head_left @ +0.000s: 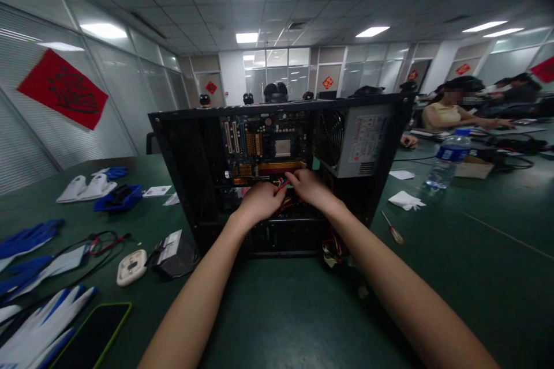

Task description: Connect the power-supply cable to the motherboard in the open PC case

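A black computer case (392,153) stands on the green table with its open side toward me. Inside it are a motherboard (296,127) and, at upper right, a silver power supply (363,141). Both of my hands reach into the lower middle of the case. My left hand (262,200) has its fingers closed on a thin bundle of coloured wires (283,183). From the other side my right hand (309,187) pinches the same wires just below the board. The wires' far ends are hidden by my hands. More loose cables (331,251) hang at the case's lower front.
Left of the case lie a black boxy part (173,256), a white square object (132,268), a phone (95,334), work gloves (47,323) and a blue tray (116,199). On the right are a screwdriver (393,229), crumpled tissue (407,200) and a water bottle (448,161). A co-worker (454,106) sits beyond.
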{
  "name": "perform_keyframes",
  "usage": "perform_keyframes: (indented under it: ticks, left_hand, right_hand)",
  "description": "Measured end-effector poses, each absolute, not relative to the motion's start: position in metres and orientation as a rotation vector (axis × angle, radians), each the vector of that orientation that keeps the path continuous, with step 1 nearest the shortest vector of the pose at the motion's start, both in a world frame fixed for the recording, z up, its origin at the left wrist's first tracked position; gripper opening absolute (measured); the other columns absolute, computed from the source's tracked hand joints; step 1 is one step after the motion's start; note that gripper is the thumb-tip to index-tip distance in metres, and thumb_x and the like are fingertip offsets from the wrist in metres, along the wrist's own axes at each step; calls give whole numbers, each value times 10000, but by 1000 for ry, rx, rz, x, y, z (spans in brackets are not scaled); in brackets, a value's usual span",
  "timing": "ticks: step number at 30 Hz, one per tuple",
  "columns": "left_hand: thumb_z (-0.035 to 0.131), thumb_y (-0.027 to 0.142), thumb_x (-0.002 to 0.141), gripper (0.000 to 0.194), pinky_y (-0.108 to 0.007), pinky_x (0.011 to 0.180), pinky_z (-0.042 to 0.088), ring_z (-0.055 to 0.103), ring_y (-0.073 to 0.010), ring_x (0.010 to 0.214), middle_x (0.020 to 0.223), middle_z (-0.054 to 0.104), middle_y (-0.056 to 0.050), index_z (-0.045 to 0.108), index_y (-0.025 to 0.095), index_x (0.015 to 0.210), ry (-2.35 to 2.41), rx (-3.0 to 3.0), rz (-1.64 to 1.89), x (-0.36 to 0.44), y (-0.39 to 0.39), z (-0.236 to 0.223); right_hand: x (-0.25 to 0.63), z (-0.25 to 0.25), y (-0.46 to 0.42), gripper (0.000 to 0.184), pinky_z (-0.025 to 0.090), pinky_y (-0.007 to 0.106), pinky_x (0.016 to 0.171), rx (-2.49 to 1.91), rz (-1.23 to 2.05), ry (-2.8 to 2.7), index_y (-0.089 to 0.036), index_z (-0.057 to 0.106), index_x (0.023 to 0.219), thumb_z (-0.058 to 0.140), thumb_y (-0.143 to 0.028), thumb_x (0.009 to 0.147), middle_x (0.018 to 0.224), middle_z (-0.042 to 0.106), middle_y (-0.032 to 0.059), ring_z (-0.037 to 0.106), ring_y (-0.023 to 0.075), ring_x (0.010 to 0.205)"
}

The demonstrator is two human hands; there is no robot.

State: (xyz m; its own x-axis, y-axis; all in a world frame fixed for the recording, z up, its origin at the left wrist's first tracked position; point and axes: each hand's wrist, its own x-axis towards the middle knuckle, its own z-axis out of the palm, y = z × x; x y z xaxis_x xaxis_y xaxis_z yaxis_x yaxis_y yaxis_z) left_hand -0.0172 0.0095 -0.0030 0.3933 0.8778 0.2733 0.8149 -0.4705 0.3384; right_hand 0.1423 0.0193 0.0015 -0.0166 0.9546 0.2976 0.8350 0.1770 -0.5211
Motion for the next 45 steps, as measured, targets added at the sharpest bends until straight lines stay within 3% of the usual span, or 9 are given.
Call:
perform_keyframes:
  ticks: [5, 15, 25, 45]
  left_hand:
    - [383, 471, 989, 510, -291, 609, 398, 661, -232, 713, 768, 733, -111, 746, 172, 795, 1633, 2592, 557, -16, 4, -1]
    - [352, 452, 1006, 519, -325, 681, 472, 703, -277, 812, 867, 754, -148, 757, 156, 872, 1673, 2703, 419, -13, -1, 0]
    - [374, 436, 997, 481, -313, 692, 486, 702, -258, 806, 879, 757, -129, 760, 171, 888, 1609, 2725, 325, -14, -2, 4]
    - [388, 458, 991, 479, -343, 725, 509, 714, -297, 873, 945, 759, -155, 769, 169, 962, 1660, 2730, 248, -13, -1, 2]
  right_hand:
    - [142, -4, 21, 425, 404, 266, 709, -1763, 97, -2006, -94, 735, 1011, 340, -245, 1058, 1062, 746, 182, 710, 235, 966]
    - [144, -16, 25, 357, 429, 276, 700, -1776, 123, -2222, -81, 722, 1041, 388, -198, 995, 1086, 733, 215, 712, 275, 992]
    - [142, -10, 18, 309, 470, 286, 733, -1851, 101, -2167, -90, 682, 1131, 445, -157, 945, 1113, 725, 211, 709, 293, 1022]
    - [139, -5, 12, 322, 521, 343, 741, -1916, 23, -2146, -80, 745, 1070, 475, -166, 917, 1058, 734, 236, 721, 341, 989]
